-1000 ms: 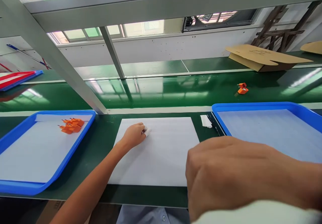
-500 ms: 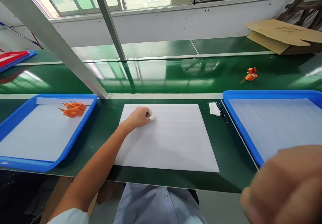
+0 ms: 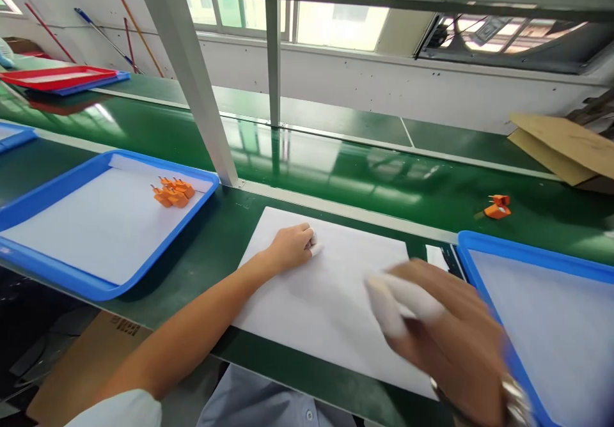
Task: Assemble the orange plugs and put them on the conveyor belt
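Note:
A white sheet (image 3: 330,293) lies on the green bench in front of me. My left hand (image 3: 293,248) rests on its left half, fingers curled in, with white covers on the fingertips; I see nothing in it. Over the sheet's right side my right hand (image 3: 432,331) is smeared by motion. White covers show on its thumb and forefinger, whose tips point left, and whether anything is between them is unclear. Several orange plugs (image 3: 173,192) sit grouped in the paper-lined blue tray (image 3: 110,293) at left.
A second blue tray (image 3: 489,293) stands at right, partly behind my right hand. Two orange plugs (image 3: 497,207) lie on the shiny green belt (image 3: 336,165). A white slip (image 3: 436,257) is near the right tray. A grey post (image 3: 192,75) rises behind the left tray; a cardboard box (image 3: 561,149) lies far right.
My right hand has come in from the lower right to above the sheet. My left hand stays on the sheet, still curled. The view has turned and tilted.

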